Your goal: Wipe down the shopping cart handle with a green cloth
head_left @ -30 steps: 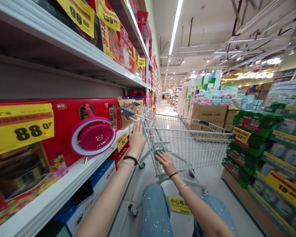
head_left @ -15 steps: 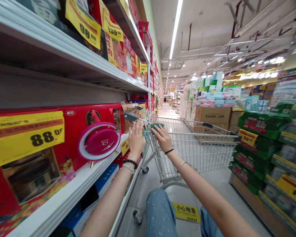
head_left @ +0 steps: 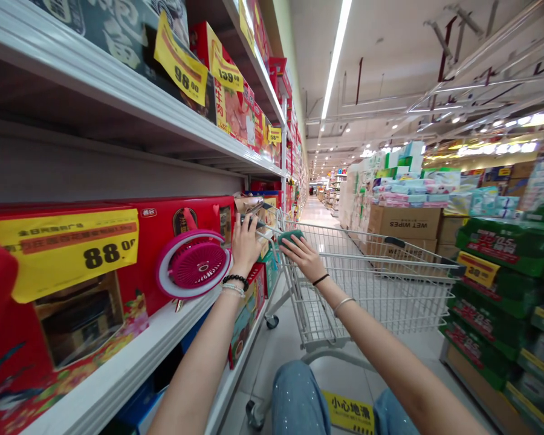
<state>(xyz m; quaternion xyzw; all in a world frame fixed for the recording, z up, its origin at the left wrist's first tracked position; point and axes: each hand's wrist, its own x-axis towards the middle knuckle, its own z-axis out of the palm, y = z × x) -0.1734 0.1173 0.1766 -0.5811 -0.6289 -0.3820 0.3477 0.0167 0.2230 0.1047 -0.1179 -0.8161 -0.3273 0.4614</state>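
My left hand [head_left: 246, 244] is raised with its fingers spread, close against the grey end of the shopping cart handle [head_left: 254, 221]. A beaded bracelet circles that wrist. My right hand [head_left: 306, 257] rests flat, fingertips on the green handle grip [head_left: 290, 237], without closing around it. The wire shopping cart [head_left: 367, 284] stands ahead of me, and its basket looks bare. To the left of my left hand, a pink round fan [head_left: 194, 266] is mounted on a red gift box [head_left: 185, 217].
White store shelves [head_left: 118, 341] with boxes and yellow price tags [head_left: 68, 254] run along the left. Green packs [head_left: 494, 260] and a WET WIPES carton [head_left: 403, 222] stand right. A yellow floor sign [head_left: 349, 412] lies below my sparkly jeans [head_left: 297, 405].
The cart has rolled farther along the aisle, with the shelves sliding rightward in view. My right hand has risen with the green grip, and my left hand has moved little relative to the cart.
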